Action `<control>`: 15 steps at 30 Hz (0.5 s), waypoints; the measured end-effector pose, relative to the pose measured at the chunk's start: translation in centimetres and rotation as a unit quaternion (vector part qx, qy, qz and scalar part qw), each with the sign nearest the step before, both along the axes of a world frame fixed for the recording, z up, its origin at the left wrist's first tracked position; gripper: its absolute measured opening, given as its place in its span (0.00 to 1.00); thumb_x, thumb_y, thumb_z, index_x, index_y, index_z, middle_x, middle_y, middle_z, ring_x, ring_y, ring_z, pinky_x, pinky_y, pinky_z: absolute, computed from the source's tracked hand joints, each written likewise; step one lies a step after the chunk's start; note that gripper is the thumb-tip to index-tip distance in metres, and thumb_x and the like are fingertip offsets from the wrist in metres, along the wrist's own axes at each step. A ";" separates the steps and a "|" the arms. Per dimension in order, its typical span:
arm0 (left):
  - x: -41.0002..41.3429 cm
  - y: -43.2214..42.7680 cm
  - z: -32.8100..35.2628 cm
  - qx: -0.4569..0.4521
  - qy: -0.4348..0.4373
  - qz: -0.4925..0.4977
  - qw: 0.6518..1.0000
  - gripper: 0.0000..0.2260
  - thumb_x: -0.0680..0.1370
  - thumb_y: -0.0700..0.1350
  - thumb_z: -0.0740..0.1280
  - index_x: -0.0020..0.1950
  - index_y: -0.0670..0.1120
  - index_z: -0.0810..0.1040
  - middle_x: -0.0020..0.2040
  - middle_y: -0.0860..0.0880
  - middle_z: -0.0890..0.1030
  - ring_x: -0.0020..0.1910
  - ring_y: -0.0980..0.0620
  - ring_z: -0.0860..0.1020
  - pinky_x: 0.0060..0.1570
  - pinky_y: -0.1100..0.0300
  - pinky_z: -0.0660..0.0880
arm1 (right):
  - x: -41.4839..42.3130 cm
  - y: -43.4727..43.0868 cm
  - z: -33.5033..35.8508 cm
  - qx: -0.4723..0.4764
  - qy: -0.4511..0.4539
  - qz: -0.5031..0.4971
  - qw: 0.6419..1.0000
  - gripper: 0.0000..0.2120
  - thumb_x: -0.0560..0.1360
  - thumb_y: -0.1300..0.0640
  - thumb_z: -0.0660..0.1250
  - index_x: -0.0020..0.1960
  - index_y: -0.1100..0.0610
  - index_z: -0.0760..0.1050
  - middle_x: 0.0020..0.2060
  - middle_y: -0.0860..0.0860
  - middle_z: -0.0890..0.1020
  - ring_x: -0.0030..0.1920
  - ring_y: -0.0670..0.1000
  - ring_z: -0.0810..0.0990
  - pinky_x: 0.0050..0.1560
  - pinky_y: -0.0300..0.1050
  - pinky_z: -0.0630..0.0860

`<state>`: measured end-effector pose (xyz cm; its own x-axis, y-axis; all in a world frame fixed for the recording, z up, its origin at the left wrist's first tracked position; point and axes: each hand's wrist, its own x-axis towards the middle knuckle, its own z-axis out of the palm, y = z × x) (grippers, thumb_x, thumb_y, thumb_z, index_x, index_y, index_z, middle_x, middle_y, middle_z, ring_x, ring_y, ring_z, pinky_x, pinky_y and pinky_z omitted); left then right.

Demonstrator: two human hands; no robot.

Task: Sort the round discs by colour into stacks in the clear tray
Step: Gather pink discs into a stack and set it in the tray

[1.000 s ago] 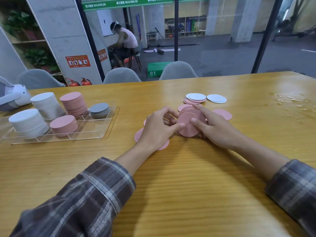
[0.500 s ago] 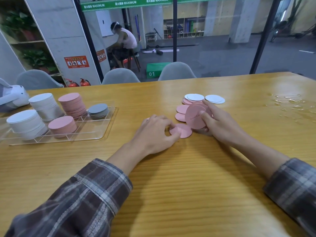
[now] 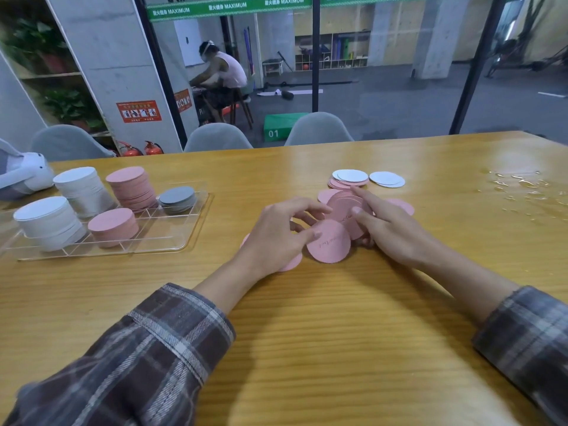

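Fingers point(image 3: 299, 205) of left hand point(image 3: 276, 238) curled, thumb pinching front pink disc point(image 3: 329, 244), which is tilted up off the worktop point(image 3: 307, 333). Right hand point(image 3: 393, 232) grips fanned pink bunch point(image 3: 345, 207) just behind that disc, thumb on its face, index finger straight along the top edge. Loose pink discs point(image 3: 403, 206) lie flat under and beside both hands. Further back, white discs sit on a small pink pile point(image 3: 349, 183), with a white pair point(image 3: 387, 179) just beside. Clear tray point(image 3: 187, 241) well to the left holds two white stacks point(image 3: 81, 189), two pink stacks point(image 3: 132, 187) and a short grey stack point(image 3: 178, 198). Wet patch point(image 3: 522, 186) on worktop at right.
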<state>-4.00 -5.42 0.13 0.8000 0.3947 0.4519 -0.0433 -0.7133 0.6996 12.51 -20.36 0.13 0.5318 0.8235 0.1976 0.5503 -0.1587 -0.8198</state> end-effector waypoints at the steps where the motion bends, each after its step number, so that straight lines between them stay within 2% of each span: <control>1: 0.1 -0.1 0.0 -0.014 -0.019 0.010 1.000 0.16 0.74 0.33 0.76 0.58 0.48 0.86 0.50 0.57 0.84 0.49 0.57 0.82 0.46 0.67 0.78 | -0.2 0.0 0.0 0.001 0.000 0.012 1.000 0.24 0.86 0.54 0.58 0.81 0.46 0.61 0.38 0.49 0.77 0.34 0.46 0.76 0.45 0.43 0.78; 4: 0.3 -0.2 0.0 -0.027 -0.053 0.042 0.997 0.14 0.72 0.35 0.78 0.55 0.48 0.86 0.46 0.55 0.84 0.47 0.57 0.82 0.46 0.62 0.81 | -0.7 0.0 0.1 -0.003 -0.009 0.031 0.999 0.23 0.86 0.54 0.57 0.80 0.47 0.61 0.47 0.52 0.78 0.34 0.43 0.76 0.40 0.33 0.75; 6: 0.3 -0.1 -0.1 -0.023 -0.063 0.050 0.997 0.14 0.72 0.35 0.79 0.54 0.48 0.87 0.45 0.54 0.84 0.46 0.56 0.82 0.45 0.60 0.82 | -0.8 0.0 0.2 0.001 -0.005 0.037 0.999 0.23 0.86 0.53 0.57 0.80 0.47 0.61 0.48 0.52 0.77 0.34 0.42 0.77 0.40 0.32 0.75; 8: 0.4 -0.1 -0.1 -0.023 -0.074 0.049 0.996 0.13 0.72 0.35 0.79 0.54 0.47 0.87 0.45 0.53 0.84 0.46 0.55 0.82 0.44 0.64 0.81 | -0.9 0.0 0.3 -0.008 -0.034 0.042 0.999 0.24 0.85 0.51 0.59 0.81 0.47 0.60 0.51 0.50 0.78 0.41 0.43 0.79 0.45 0.34 0.75; 10: 0.5 -0.2 -0.2 -0.018 -0.083 0.049 0.995 0.12 0.72 0.35 0.79 0.54 0.46 0.86 0.45 0.53 0.84 0.46 0.55 0.82 0.44 0.66 0.80 | -0.8 0.0 0.1 -0.026 -0.101 0.044 0.994 0.27 0.84 0.49 0.61 0.81 0.48 0.59 0.59 0.48 0.79 0.55 0.48 0.79 0.56 0.41 0.73; 12: 0.6 -0.3 -0.2 -0.011 -0.086 0.052 0.995 0.12 0.72 0.36 0.79 0.54 0.45 0.86 0.45 0.53 0.85 0.46 0.55 0.83 0.44 0.66 0.80 | -0.7 -0.1 0.0 -0.035 -0.131 0.047 0.990 0.29 0.83 0.48 0.62 0.82 0.50 0.58 0.67 0.47 0.77 0.65 0.50 0.76 0.65 0.46 0.71; 15: 0.4 0.1 -0.1 -0.004 -0.083 0.057 0.995 0.10 0.74 0.37 0.78 0.54 0.47 0.86 0.45 0.53 0.85 0.47 0.55 0.83 0.46 0.64 0.82 | -0.6 0.0 -0.1 -0.030 -0.121 0.051 0.991 0.30 0.83 0.48 0.63 0.82 0.50 0.58 0.69 0.47 0.76 0.66 0.48 0.76 0.67 0.47 0.71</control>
<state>-3.61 -5.28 0.06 0.6649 0.4829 0.5699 -0.0777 -0.7140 0.6958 11.91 -20.38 0.04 0.3884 0.8844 0.2588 0.7458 -0.1368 -0.6520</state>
